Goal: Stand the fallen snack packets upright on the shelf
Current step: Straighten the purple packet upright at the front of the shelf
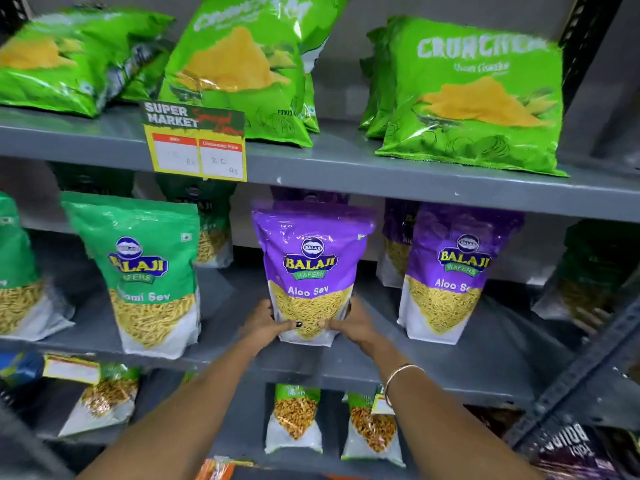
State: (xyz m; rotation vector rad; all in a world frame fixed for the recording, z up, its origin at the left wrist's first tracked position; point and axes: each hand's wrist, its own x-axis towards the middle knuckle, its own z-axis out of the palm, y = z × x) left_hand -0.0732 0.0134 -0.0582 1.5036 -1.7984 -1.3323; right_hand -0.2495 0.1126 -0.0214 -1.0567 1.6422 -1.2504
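A purple Aloo Sev packet [311,268] stands upright near the front of the middle shelf [485,372]. My left hand [268,322] grips its lower left corner and my right hand [349,322] grips its lower right corner, thumbs pressed on the front. A second purple Aloo Sev packet [453,271] stands upright to its right, with another purple packet [398,237] behind. A green Balaji sev packet [149,271] stands upright to the left.
The upper shelf [346,171] carries green Crunchex chip bags [478,95], some leaning, and a yellow price tag [197,147]. The lower shelf holds small snack packets [294,420]. A slotted metal upright [581,375] runs along the right side.
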